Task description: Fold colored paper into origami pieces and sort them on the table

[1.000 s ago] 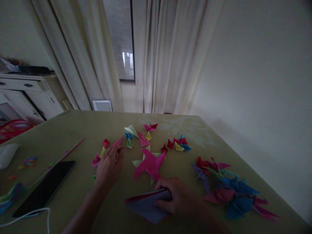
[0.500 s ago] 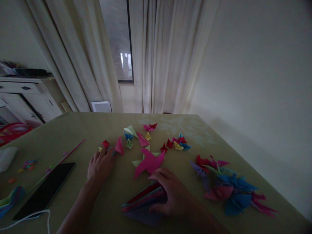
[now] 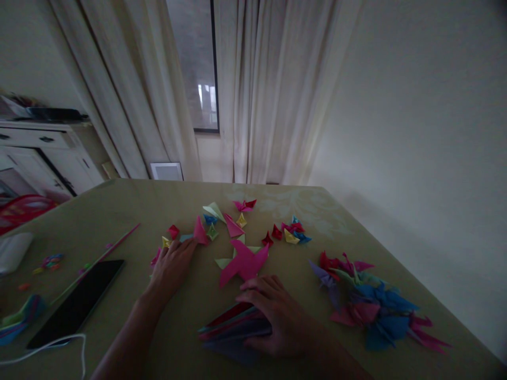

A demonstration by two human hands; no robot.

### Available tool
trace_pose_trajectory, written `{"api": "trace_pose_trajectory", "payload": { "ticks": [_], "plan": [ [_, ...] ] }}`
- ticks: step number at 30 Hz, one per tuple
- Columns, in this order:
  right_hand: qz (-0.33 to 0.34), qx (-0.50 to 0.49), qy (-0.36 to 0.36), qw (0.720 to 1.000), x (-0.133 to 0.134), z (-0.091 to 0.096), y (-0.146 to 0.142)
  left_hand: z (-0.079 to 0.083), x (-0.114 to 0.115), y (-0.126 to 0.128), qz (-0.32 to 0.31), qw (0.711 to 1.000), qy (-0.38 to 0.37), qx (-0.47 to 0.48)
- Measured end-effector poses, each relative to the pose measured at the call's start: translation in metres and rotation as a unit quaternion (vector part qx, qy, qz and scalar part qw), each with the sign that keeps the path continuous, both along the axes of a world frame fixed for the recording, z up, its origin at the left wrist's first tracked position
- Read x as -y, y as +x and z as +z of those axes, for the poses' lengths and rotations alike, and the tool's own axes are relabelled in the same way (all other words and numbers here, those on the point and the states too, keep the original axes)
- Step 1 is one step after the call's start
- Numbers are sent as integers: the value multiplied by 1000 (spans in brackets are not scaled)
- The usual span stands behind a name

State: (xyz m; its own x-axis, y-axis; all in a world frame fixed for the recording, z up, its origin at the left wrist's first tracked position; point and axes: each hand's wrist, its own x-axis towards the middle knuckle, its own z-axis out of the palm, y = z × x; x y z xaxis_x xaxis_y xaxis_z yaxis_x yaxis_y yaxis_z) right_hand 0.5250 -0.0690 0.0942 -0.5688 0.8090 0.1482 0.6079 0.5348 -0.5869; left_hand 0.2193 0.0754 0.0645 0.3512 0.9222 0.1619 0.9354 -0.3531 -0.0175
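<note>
My left hand [image 3: 174,266] reaches forward with its fingers stretched out, the tips at the base of a pink folded paper [image 3: 200,232]. Partly under those fingers lies a light blue paper piece [image 3: 185,238]. Beside the hand are a small yellow paper boat [image 3: 166,242] and a red one [image 3: 173,231]. My right hand [image 3: 277,314] curls around a bundle of folded papers [image 3: 232,327], in red, purple and blue layers like stacked paper planes; the palm hides its back end. Just beyond lies a pink paper pinwheel [image 3: 244,261] over pale green points.
Paper cranes [image 3: 380,301] are heaped at the right. Small paper boats [image 3: 292,235] and a pale green paper plane [image 3: 214,211] sit farther back. On the left are a black tablet [image 3: 79,303], a white cable [image 3: 51,343] and a thin pink-and-green stick [image 3: 106,253].
The pink folded paper and my left fingertips have shifted slightly right and away. A yellow boat and a pink piece beside that hand show more now. My right hand stays at the bundle.
</note>
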Motion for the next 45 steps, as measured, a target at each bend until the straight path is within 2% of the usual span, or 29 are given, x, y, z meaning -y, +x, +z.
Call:
{"api": "trace_pose_trajectory", "payload": {
  "ticks": [4, 8, 10, 12, 13, 15, 18, 21, 23, 25, 27, 29, 31, 33, 35, 38, 41, 45],
  "plan": [
    [7, -34, 10, 999, 1, 5, -1, 6, 1, -2, 16, 998, 48, 43],
    [-24, -82, 37, 996, 3, 9, 1, 20, 14, 4, 11, 980, 181, 78],
    [-45, -103, 68, 991, 5, 8, 2, 26, 24, 14, -25, 956, 277, 93],
    [-62, -125, 106, 985, 8, 6, 3, 30, 37, 29, -76, 918, 374, 109],
    [-69, -137, 124, 980, 9, 5, 3, 31, 45, 39, -111, 902, 402, 116],
    [-81, -159, 155, 972, 10, 0, 3, 34, 62, 58, -194, 882, 408, 132],
    [-109, -177, 187, 960, 9, -6, 2, 37, 87, 82, -302, 864, 368, 164],
    [-139, -190, 215, 948, 5, -10, 1, 39, 103, 91, -356, 849, 348, 178],
    [-144, -209, 227, 940, 2, -9, 1, 37, 105, 91, -383, 842, 331, 186],
    [-154, -230, 231, 933, 0, -5, 2, 34, 101, 88, -385, 842, 308, 218],
    [-191, -250, 233, 920, -2, 1, 4, 33, 95, 84, -321, 867, 249, 287],
    [-258, -275, 234, 896, -5, 7, 9, 35, 89, 80, -220, 905, 115, 346],
    [-335, -307, 225, 862, -7, 10, 16, 41, 88, 75, -177, 924, -76, 330],
    [-389, -350, 197, 829, -9, 11, 23, 46, 89, 70, -192, 911, -245, 269],
    [-407, -398, 161, 806, -12, 8, 28, 48, 92, 66, -203, 891, -340, 224],
    [-381, -464, 117, 791, -15, 1, 30, 42, 94, 66, -194, 885, -378, 190],
    [-320, -522, 94, 785, -16, -3, 27, 34, 91, 67, -200, 882, -389, 172],
    [-229, -566, 78, 788, -12, -2, 22, 33, 87, 69, -240, 856, -403, 218]
  ]
}}
